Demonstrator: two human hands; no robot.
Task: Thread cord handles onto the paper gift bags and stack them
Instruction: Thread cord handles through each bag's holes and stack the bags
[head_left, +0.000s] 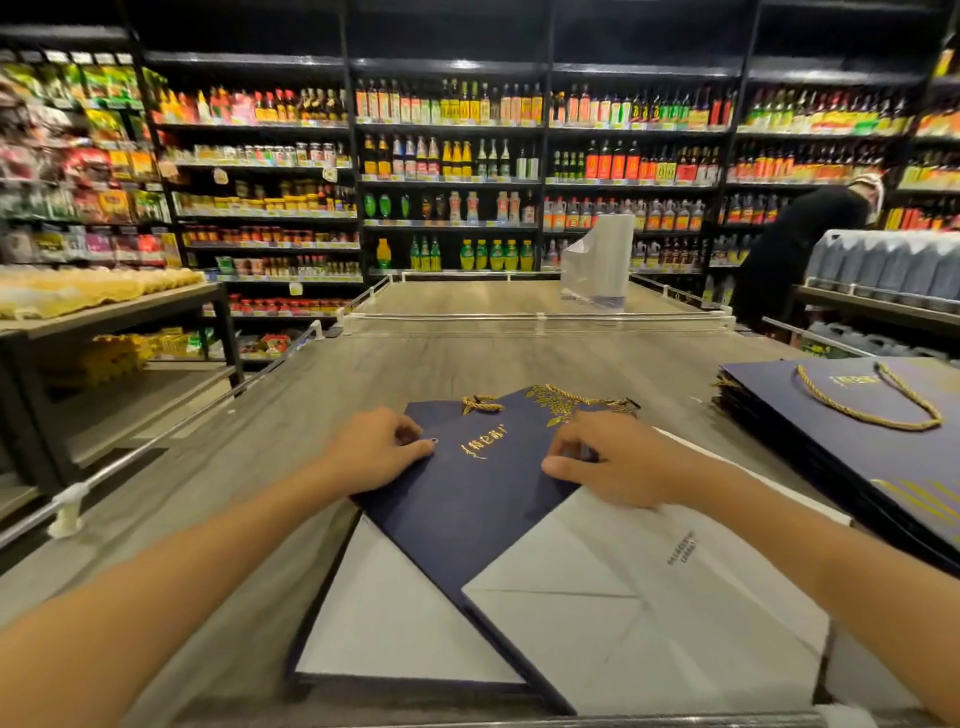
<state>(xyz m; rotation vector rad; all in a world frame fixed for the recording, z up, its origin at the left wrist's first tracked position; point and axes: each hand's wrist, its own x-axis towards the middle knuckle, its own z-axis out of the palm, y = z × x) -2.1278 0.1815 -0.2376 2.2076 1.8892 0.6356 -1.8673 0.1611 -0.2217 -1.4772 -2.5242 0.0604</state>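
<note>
Supermarket shelves behind; on the wooden worktop (467, 358) a corded stack (852, 457) lies right. Centre, the left hand (374, 452) curls its fingers round the navy bag (467, 504) edge. The right hand (613, 462) lies curled on the bag, grip unclear. Its gold cord (571, 397) seems partly threaded; more bags (405, 623) wait beneath.

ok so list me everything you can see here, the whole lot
navy gift bag: one, navy with gold print, flat at table centre
gold cords: two pieces, gold, at that bag's far end
white-faced bags: two, white with navy edges, near edge, overlapping the navy bag
finished stack: one pile, navy, table's right
gold handle: one, gold, atop that stack
table: one, grey wood
plastic roll: one, clear white, far end
shelves: many bottles, mixed colours, back wall
jugs: a row, dark grey, right stand
person: one, black top, far right
left grip: bare hand, pinches bag's left edge
right grip: bare hand, curled fingers on bag's right side
</note>
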